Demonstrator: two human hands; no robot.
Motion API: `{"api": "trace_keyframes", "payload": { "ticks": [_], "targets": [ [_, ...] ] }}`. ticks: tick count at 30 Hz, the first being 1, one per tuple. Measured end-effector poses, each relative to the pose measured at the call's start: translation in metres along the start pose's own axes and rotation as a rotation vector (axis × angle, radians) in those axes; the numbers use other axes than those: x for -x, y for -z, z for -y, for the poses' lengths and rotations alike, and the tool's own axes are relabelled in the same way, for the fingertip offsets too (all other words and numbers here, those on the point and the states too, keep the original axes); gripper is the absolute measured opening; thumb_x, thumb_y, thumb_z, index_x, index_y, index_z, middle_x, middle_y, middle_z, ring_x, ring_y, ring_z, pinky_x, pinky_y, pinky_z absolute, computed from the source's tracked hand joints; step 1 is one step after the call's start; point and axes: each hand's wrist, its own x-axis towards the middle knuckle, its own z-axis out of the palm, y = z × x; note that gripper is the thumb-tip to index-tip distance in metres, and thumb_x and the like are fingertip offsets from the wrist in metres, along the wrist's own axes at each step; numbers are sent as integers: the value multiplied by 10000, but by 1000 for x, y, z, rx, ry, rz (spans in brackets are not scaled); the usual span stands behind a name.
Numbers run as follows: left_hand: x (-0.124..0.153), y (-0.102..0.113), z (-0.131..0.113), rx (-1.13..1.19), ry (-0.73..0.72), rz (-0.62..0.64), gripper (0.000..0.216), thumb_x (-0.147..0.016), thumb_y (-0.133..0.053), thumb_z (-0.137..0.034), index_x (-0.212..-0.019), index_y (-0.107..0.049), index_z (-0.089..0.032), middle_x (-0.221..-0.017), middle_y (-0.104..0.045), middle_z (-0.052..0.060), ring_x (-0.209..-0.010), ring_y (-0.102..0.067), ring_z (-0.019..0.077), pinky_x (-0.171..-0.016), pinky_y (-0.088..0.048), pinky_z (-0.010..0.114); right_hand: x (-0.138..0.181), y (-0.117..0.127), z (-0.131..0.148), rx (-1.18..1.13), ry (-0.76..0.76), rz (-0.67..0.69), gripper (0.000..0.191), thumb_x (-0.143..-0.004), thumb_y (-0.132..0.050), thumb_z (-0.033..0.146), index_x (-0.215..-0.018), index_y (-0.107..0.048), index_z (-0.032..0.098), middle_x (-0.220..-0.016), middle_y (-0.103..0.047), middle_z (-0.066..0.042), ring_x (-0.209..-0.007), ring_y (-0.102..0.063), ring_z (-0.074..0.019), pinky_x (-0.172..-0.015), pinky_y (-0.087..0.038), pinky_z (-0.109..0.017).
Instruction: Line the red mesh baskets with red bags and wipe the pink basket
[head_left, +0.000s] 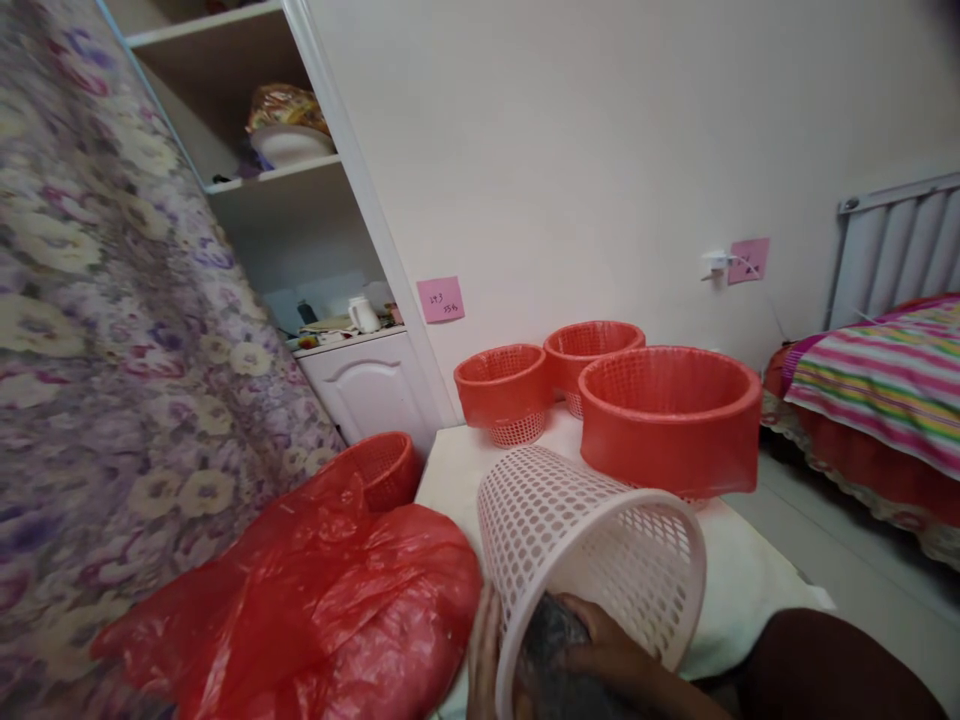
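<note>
A pale pink-white perforated plastic wastebasket point(540, 510) lies tilted on the table, its mouth facing toward me and to the right. My left hand point(484, 655) holds it from outside, fingers along the left of the rim. Inside the mouth is my right hand point(611, 655), closed on a dark grey cloth point(551, 630) pressed to the inner wall. Part of the cloth and the right fingertips are hidden. Left of the basket, a heap of thin red plastic bags point(337, 610) spreads out.
Behind stand red-lined baskets point(502, 385), point(592, 340) and a nearer one point(671, 430) on the pale-covered table point(731, 570). Another red basket point(386, 470) sits past the table's left edge. A floral curtain point(112, 350) hangs left; a bed point(885, 370) stands right.
</note>
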Motion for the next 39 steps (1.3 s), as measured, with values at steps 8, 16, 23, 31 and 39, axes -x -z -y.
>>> {"api": "trace_keyframes", "payload": {
  "ticks": [8, 16, 23, 31, 39],
  "targets": [
    [-19, 17, 18, -96, -136, 92, 606, -872, -412, -79, -1426, -390, -323, -1483, -458, 13, -1383, -385, 194, -1136, -356, 376, 21, 4, 15, 356, -20, 45, 507, -664, -614, 148, -1164, -660, 221, -1052, -710, -67, -993, -635, -277, -908, -485, -403],
    [-32, 14, 1, -117, -163, 203, 734, -779, -370, 53, -1423, -353, -299, -1488, -429, 26, -1403, -329, 110, -1156, -261, 335, 62, 81, 30, 968, -7, -598, 698, -702, -432, 6, -1357, -473, 242, -1328, -495, -108, -1228, -454, -286, -913, -495, -410],
    [-41, 9, -10, -69, -141, 226, 850, -694, -344, 112, -1417, -349, -335, -1484, -423, -12, -1407, -311, 85, -1169, -238, 312, 80, 15, -22, 444, 89, -466, 547, -635, -481, 53, -1124, -638, 241, -1054, -624, -86, -1040, -598, -269, -915, -487, -423],
    [-39, 11, -10, -29, -95, 231, 756, -742, -351, 82, -1394, -398, -298, -1495, -412, 34, -1414, -313, 132, -1181, -245, 394, 86, -39, -39, 231, 126, -344, 614, -612, -534, 76, -1203, -600, 232, -1123, -628, -78, -1081, -580, -268, -924, -479, -409],
    [-43, 12, -9, 8, -61, 262, 727, -729, -356, 53, -1388, -415, -248, -1474, -429, 86, -1409, -335, 193, -1172, -258, 500, 109, 71, -14, 821, -101, -791, 696, -639, -420, 28, -1297, -491, 244, -1228, -507, -77, -1159, -511, -247, -975, -445, -395]
  ]
}}
